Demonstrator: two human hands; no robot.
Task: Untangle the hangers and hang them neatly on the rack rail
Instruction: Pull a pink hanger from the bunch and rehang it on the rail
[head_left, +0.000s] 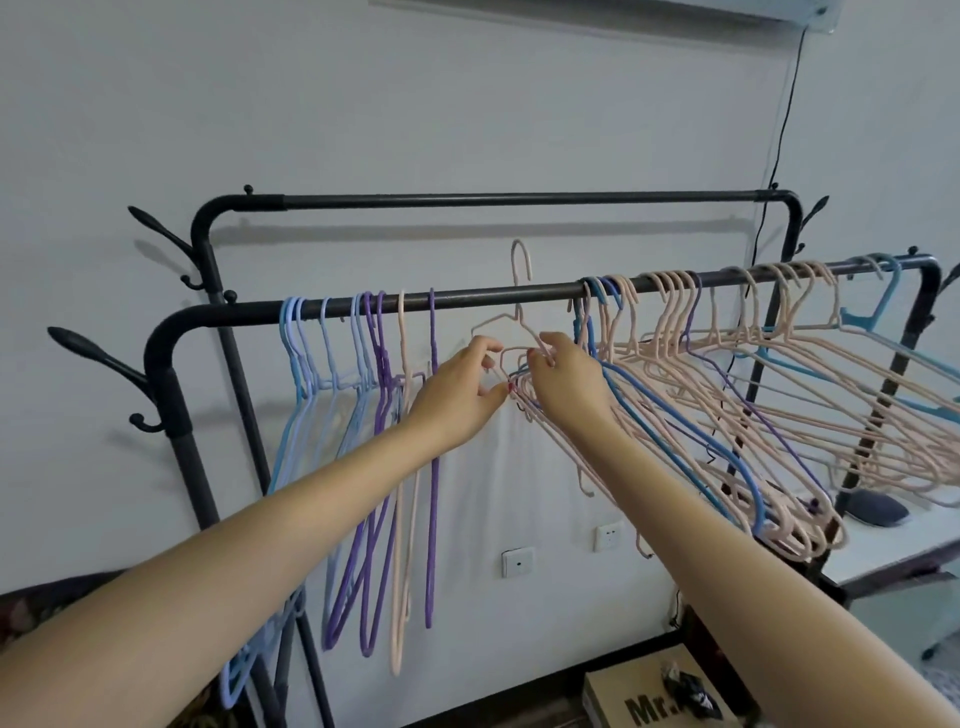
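The head view looks at a black clothes rack against a pale wall, with a near rail (493, 297) and a higher back rail (519, 199).

On the left part of the near rail hang sorted hangers (363, 415), light blue, purple and one pink, their bodies pointing straight down. On the right part hangs a tangled bunch of hangers (753, 395), mostly pink with a few blue and purple, splayed out to the right and crossing one another.

Between the two groups, a pink hanger (521, 270) has its hook risen above the near rail and its shoulders tilted just below it. The right hand (566, 379) curls its fingers round wires at the left edge of the tangled bunch, where that pink hanger's shoulder meets them. The left hand (460, 392) pinches a pink wire just beside it between thumb and fingertips; exactly which hanger that wire belongs to cannot be told.

A cardboard box (654, 699) sits on the floor below.
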